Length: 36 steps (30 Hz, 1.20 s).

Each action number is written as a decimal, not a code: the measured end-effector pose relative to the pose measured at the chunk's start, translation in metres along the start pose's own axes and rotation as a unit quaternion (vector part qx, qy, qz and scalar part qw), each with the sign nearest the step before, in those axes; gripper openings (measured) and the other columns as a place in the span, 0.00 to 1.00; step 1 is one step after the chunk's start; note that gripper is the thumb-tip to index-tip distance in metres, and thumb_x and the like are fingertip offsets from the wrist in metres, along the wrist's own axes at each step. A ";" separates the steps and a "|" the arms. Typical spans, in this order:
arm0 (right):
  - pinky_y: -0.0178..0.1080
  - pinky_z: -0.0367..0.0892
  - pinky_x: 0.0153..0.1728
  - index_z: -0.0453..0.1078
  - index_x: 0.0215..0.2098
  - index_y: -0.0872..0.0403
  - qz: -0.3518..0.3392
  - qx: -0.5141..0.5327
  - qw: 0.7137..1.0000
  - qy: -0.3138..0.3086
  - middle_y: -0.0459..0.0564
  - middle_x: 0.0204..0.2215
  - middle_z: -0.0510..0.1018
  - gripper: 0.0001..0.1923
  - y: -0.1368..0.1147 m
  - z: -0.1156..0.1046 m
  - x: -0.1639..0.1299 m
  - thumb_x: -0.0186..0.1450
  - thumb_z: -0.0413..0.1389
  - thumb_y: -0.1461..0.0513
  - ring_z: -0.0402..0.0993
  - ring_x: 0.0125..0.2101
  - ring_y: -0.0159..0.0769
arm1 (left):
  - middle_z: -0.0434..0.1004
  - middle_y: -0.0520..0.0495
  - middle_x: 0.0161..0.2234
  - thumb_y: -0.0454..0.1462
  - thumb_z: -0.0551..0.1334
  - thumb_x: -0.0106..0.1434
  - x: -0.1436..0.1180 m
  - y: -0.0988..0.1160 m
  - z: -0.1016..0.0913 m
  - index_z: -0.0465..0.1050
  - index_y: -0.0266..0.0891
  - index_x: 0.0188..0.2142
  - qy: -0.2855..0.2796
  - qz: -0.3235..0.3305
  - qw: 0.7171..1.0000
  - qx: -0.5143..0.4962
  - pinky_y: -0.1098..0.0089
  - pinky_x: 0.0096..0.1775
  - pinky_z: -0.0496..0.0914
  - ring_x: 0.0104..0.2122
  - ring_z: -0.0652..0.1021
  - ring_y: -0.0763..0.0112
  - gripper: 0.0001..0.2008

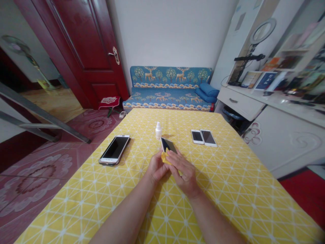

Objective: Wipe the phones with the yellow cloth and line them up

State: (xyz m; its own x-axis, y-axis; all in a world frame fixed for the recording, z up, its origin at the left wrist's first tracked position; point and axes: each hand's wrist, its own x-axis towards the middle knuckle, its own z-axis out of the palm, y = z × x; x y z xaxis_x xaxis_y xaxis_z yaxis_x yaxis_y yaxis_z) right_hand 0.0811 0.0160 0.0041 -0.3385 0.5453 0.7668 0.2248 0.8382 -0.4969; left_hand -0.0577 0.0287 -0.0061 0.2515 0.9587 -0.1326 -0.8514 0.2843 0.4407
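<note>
Both my hands meet over the middle of the yellow patterned table point(228, 189). My left hand point(157, 167) grips the lower end of a small dark-screened phone point(168, 145), which tilts up off the cloth. My right hand point(183, 169) presses a yellow cloth point(165, 157) against that phone's lower edge. A small white dropper bottle point(158, 130) stands upright just behind the phone.
A large gold-edged phone point(114, 149) lies screen up at the left. Two white phones point(204, 137) lie side by side at the right. Beyond the table are a blue patterned sofa point(170, 88), a red door point(83, 47) and a white desk point(266, 101) with a ring light.
</note>
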 end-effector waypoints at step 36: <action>0.47 0.64 0.58 0.69 0.56 0.51 0.220 0.042 0.943 0.244 0.53 0.55 0.74 0.18 0.015 -0.009 -0.002 0.69 0.51 0.60 0.69 0.56 0.41 | 0.74 0.42 0.54 0.40 0.63 0.59 0.005 -0.008 -0.003 0.74 0.40 0.53 0.039 0.149 0.905 0.396 0.53 0.60 0.57 0.56 0.70 0.53 0.21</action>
State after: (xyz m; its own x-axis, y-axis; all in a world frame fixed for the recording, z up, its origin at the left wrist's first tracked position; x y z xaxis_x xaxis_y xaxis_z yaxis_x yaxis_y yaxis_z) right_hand 0.0936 0.0275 -0.0017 0.2374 0.7908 0.5642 0.1657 0.5393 -0.8257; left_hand -0.0513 0.0309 -0.0130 0.0047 0.9988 0.0478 -0.2719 -0.0448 0.9613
